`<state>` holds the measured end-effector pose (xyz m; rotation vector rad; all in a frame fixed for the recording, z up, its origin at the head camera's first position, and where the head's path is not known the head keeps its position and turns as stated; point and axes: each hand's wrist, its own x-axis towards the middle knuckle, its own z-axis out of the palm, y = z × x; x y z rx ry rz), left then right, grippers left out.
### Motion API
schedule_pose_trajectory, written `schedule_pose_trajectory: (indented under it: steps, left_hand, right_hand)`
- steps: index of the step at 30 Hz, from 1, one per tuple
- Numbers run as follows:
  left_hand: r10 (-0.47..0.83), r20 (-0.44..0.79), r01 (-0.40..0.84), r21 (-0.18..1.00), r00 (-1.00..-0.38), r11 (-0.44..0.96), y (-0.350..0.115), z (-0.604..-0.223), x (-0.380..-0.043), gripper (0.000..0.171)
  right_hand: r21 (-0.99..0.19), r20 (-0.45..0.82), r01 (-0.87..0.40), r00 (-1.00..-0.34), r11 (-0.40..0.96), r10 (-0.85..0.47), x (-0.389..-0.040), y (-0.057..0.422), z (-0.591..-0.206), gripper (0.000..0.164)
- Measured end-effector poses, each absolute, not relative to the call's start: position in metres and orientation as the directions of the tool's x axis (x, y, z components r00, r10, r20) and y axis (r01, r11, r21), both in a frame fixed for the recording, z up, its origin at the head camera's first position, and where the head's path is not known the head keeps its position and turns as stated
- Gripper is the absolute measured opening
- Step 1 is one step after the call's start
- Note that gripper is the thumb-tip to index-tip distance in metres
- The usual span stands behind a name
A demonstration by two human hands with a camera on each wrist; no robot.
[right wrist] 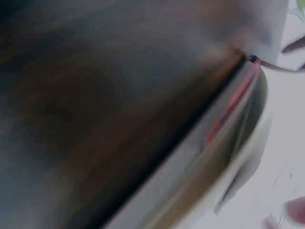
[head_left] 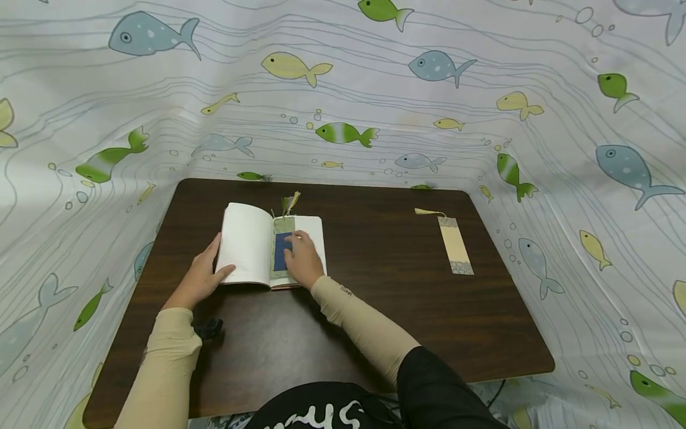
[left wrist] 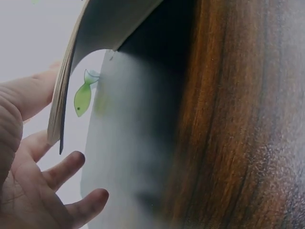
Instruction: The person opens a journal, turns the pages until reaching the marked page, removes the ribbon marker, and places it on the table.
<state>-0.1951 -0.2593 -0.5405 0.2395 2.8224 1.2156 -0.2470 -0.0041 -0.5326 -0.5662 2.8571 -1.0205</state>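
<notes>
An open book [head_left: 245,244] with blank white pages lies on the table, left of the middle. My left hand [head_left: 200,274] holds its left half, thumb over the page; in the left wrist view the raised pages [left wrist: 61,100] stand between thumb and fingers. A green bookmark with a blue panel [head_left: 281,253] lies on the right page near the fold, its tassels [head_left: 290,204] past the book's top edge. My right hand [head_left: 303,262] is over that page, fingers bent loosely and touching the bookmark. In the right wrist view only blurred fingertips [right wrist: 296,210] show.
A cream bookmark [head_left: 454,244] with grey patterned ends and a yellow tassel lies on the right of the dark wooden table [head_left: 375,250]. A fish-print curtain [head_left: 375,89] hangs around the table's back and sides.
</notes>
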Motion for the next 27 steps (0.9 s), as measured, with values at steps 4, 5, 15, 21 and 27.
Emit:
schedule_pose_trajectory:
  steps: [4,5,15,21,27]
  left_hand:
    - [0.166,0.014,0.124,0.725,-0.986,0.678,-0.26,-0.541,-0.194,0.084]
    - [0.169,0.012,0.126,0.721,-0.986,0.681,-0.26,-0.541,-0.193,0.083]
    - [0.18,0.007,0.135,0.689,-0.984,0.712,-0.259,-0.542,-0.194,0.08]
    - [0.178,-0.028,0.111,0.681,-0.984,0.724,-0.256,-0.54,-0.194,0.078]
    - [0.165,-0.053,0.086,0.679,-0.985,0.729,-0.256,-0.544,-0.196,0.077]
  right_hand:
    - [-0.656,-0.105,0.009,-0.991,0.755,-0.08,-0.251,-0.007,-0.529,0.045]
    - [-0.656,-0.153,0.05,-0.986,0.753,-0.068,-0.252,-0.009,-0.528,0.048]
    - [-0.795,-0.305,0.199,-0.947,0.573,-0.095,-0.26,-0.025,-0.534,0.048]
    - [-0.835,-0.234,0.115,-0.959,0.538,-0.159,-0.262,-0.026,-0.541,0.048]
    - [-0.676,-0.255,0.058,-0.954,0.735,-0.159,-0.254,-0.039,-0.534,0.072]
